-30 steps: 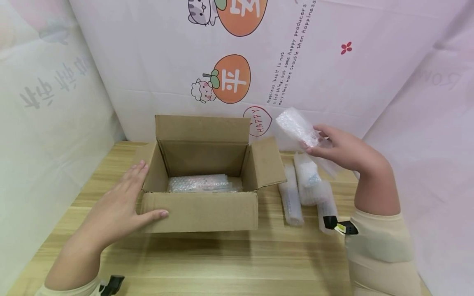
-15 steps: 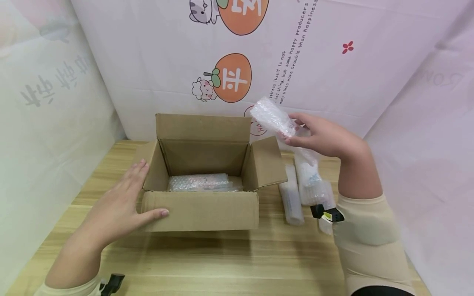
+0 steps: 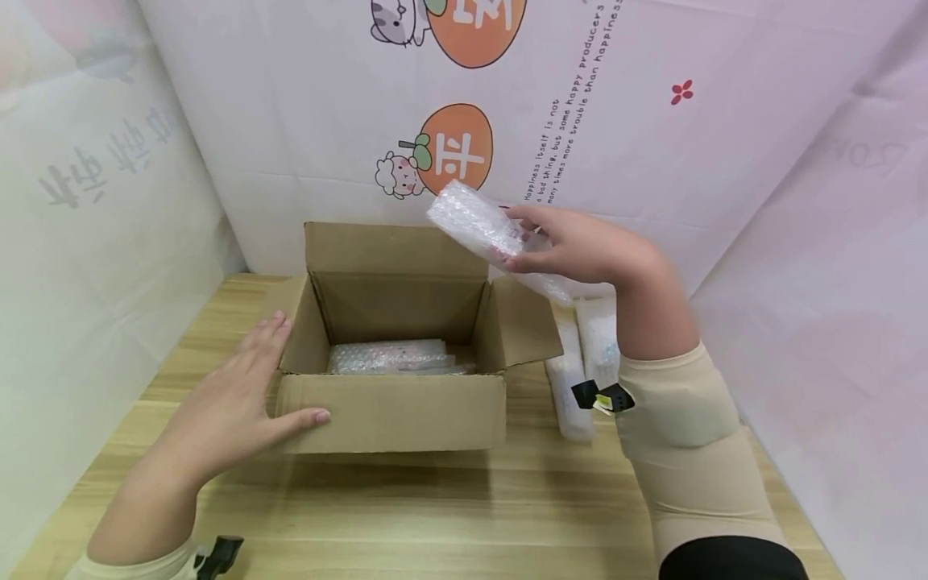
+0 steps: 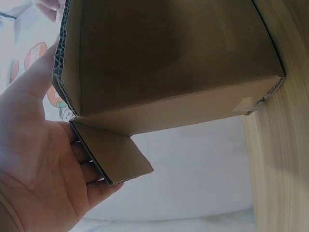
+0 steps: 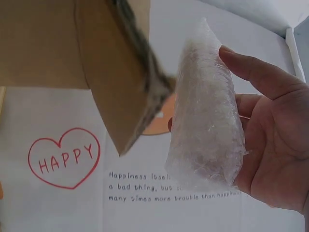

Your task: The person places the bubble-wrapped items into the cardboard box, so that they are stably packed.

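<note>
An open cardboard box (image 3: 391, 415) stands on the table, its flaps folded outward. My left hand (image 3: 232, 403) rests against its left side, thumb over the front flap. In the left wrist view, the left hand's (image 4: 43, 159) fingers lie behind a side flap (image 4: 113, 152). Over the box's back right corner, my right hand (image 3: 580, 246) grips a bubble-wrapped package (image 3: 471, 217) between thumb and fingers, tilted, with loose wrap trailing below. The right wrist view has this package (image 5: 207, 116) beside a box flap (image 5: 123, 82); its contents cannot be made out. Bubble-wrapped packages (image 3: 387, 356) lie inside the box.
Right of the box, bubble-wrapped packages (image 3: 569, 387) lie on the wooden table (image 3: 362, 515), partly hidden by the right forearm. A printed white cloth (image 3: 290, 105) hangs behind, with pale sheets on both sides. The right flap (image 3: 525, 322) sticks out below the held package.
My right hand has carried the bubble-wrapped package leftward and slightly up, from above the packages on the table to above the box's back right corner. The left hand and box have stayed put.
</note>
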Action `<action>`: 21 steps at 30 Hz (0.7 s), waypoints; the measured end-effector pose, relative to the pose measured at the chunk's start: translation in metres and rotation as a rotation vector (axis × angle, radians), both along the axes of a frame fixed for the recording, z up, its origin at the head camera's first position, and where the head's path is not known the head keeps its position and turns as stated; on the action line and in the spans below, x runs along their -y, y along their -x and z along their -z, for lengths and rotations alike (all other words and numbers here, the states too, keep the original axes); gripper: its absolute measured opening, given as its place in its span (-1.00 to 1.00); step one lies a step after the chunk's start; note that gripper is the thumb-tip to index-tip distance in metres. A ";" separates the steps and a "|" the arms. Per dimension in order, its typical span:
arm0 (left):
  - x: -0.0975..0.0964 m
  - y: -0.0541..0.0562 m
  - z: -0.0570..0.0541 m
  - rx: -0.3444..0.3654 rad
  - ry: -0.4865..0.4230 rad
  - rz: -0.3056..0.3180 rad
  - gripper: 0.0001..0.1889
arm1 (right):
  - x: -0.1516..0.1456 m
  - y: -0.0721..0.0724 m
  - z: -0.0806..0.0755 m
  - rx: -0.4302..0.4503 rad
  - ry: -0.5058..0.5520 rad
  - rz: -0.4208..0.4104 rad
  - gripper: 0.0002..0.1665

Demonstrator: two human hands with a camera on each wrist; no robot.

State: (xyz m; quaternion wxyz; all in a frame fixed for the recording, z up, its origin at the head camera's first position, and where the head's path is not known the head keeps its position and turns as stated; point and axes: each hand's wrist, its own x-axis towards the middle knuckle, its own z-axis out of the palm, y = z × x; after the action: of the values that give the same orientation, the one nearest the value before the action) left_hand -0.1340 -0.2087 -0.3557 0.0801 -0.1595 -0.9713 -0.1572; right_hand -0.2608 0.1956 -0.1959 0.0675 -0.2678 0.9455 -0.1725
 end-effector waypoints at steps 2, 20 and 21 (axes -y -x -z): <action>0.000 0.000 0.000 -0.004 0.002 0.002 0.25 | 0.007 0.002 -0.002 0.005 -0.013 -0.001 -0.09; 0.000 0.000 0.000 0.002 -0.003 0.002 0.24 | 0.064 0.016 -0.009 0.101 -0.050 -0.094 -0.17; 0.000 -0.001 0.000 0.001 -0.002 0.002 0.24 | 0.068 0.017 -0.009 0.106 -0.061 -0.092 -0.17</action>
State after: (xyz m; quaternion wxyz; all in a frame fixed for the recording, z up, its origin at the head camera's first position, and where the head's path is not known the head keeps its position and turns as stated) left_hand -0.1334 -0.2085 -0.3555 0.0797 -0.1602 -0.9710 -0.1584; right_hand -0.2776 0.1275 -0.1866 0.1336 -0.2992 0.9321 -0.1543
